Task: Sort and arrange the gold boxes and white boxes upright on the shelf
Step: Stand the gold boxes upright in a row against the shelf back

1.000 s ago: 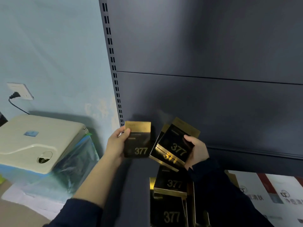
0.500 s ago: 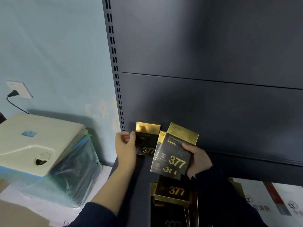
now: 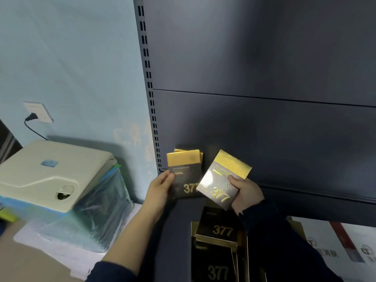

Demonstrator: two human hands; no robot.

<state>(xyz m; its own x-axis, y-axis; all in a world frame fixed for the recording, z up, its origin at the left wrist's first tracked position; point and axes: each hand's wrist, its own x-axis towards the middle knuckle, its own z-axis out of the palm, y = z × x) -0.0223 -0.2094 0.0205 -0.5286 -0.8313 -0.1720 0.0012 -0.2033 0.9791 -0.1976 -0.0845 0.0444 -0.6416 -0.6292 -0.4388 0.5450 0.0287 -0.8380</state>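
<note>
I see the dark shelf back panel (image 3: 264,119) filling most of my view, with its slotted upright (image 3: 149,84) running down along the pale blue wall (image 3: 71,58). Low on the left sits a cream plastic housing (image 3: 50,171) on top of something wrapped in clear film (image 3: 97,210), and above it a wall socket (image 3: 38,111) with a black plug in it. At the bottom right lie white boxes (image 3: 350,247) printed with grey and red marks, flat or leaning; I cannot tell which. Below centre a pile of gold boxes (image 3: 220,233) rests on the shelf board (image 3: 177,231), their dark "377" faces turned up, none of them upright.

My left hand (image 3: 160,188) is the left grip: it grasps the left edge of a gold box (image 3: 184,176) that stands upright in the shelf's back left corner, thumb on the front face. Another gold top peeks out just behind it, touching. My right hand (image 3: 247,194) is the right grip: it is clenched around the right edge of a second gold box (image 3: 222,180), tilted with its gold top leaning to the right, held up off the shelf board just beside the upright one and overlapping its lower right corner. Both forearms wear dark sleeves (image 3: 284,245).
</note>
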